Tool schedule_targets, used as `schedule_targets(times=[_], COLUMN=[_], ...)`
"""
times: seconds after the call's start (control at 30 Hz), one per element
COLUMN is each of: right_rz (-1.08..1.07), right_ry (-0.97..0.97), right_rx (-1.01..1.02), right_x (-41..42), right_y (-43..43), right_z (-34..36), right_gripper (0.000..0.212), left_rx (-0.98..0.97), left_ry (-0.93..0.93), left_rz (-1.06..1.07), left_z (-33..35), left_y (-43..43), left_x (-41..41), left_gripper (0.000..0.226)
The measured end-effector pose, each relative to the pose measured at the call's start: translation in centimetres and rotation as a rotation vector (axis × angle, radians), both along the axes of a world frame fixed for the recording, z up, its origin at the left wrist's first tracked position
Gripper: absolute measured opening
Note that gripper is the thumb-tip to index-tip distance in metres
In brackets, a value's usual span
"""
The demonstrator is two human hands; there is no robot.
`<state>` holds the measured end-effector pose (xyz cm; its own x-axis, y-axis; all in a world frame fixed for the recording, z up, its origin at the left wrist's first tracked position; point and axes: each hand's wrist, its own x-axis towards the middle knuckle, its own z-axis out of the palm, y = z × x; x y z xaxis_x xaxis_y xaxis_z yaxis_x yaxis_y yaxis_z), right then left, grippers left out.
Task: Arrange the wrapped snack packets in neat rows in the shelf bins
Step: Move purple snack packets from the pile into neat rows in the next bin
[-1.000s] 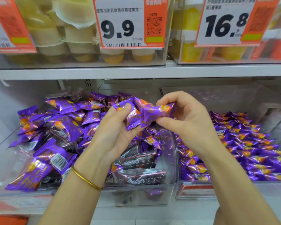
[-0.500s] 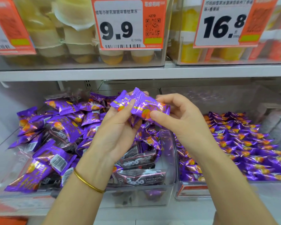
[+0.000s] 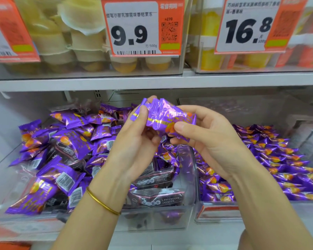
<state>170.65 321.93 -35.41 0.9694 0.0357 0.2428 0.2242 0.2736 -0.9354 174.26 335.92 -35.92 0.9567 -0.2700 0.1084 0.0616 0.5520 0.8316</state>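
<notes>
**Packet stack clamped between both hands above the left bin**

A small stack of purple snack packets [image 3: 163,117] is held in the air between the two hands, above the back of the left bin [image 3: 152,220] and clear of its contents. The left hand [image 3: 134,141] is pinched on the stack's left end. The right hand [image 3: 208,139] is clamped on the right end, with the thumb pressed on the front face and the fingers curled behind. The number of packets in the stack cannot be told.

The stack's long axis runs from left to right and dips slightly toward the right hand. Below the hands, loose packets [image 3: 69,141] are heaped without order in the left bin, some with barcodes showing. A few darker packets [image 3: 155,179] lie near its front wall. In the right bin [image 3: 224,212], packets are laid in neat rows [image 3: 278,159].

The right bin lies to the right of the stack and below it, and the right hand is the nearer to it. The stack is judged to be under alignment before it is set down, with the rows in the right bin as the likely destination. For that, the stack would have to be carried rightward and lowered past the bin walls without being fanned open.
</notes>
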Motion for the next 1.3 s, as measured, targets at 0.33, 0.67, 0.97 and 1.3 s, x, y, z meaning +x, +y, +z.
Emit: schedule_targets(times=[0.33,0.67,0.97,1.3], right_rz=[-0.033,-0.424,-0.307,-0.467], right_ry=[-0.059,0.115,0.275,0.167], right_rx=[-0.154,-0.465,-0.845,-1.113], right_x=[-0.3,1.9,9.9,10.3], right_y=[-1.2,-11.9,-15.6,-14.7], right_z=[0.2,-1.0,-5.5,-7.1], right_gripper=[0.029,0.035,0.03,0.042], left_rx=[0.141,0.474,0.474,0.444], left_ry=[-0.177,-0.183,-0.062,-0.015], left_rz=[0.012,0.181,0.188,0.216], left_z=[-0.1,-1.6,-2.2,-2.1], left_y=[-0.3,-2.8,-3.6,-2.9], left_x=[-0.3,1.4,2.8,3.3], left_gripper=[0.021,0.022,0.017,0.017])
